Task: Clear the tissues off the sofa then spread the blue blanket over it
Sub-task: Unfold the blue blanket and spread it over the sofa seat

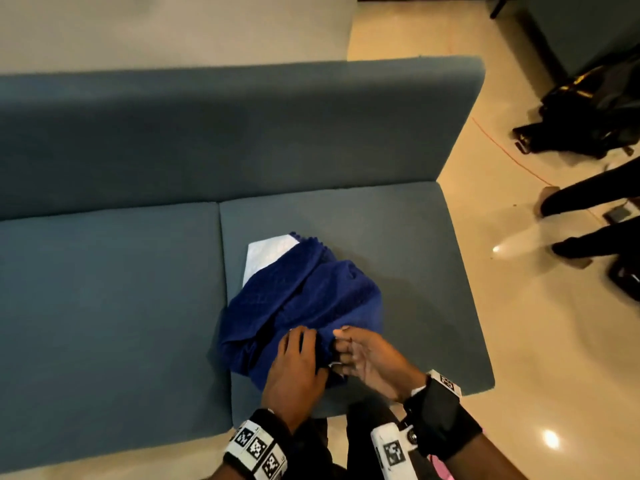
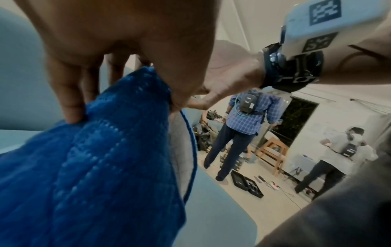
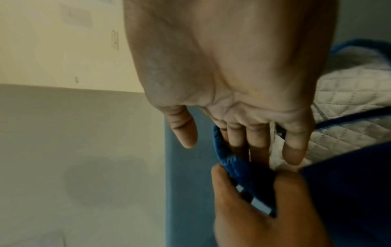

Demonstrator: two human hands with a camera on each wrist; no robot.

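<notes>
While both hands worked at its near edge, one blue blanket (image 1: 301,299) lay bunched on the right seat cushion of the sofa (image 1: 398,220), its white quilted underside showing at the far corner. Left hand (image 1: 294,372): fingers (image 2: 69,107) curled, gripping the knit. Right hand (image 1: 367,358): fingers (image 3: 294,147) hooked into the blanket's hem. Seat cushions counted: two, grey-blue. Glossy cream tiled floor (image 1: 519,341); two other people stood in the room; one wooden stool (image 2: 273,150).

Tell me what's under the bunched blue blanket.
A white quilted sheet pokes out from under the blue blanket, on the sofa cushion. How far it runs underneath, and anything else there, is covered.
</notes>
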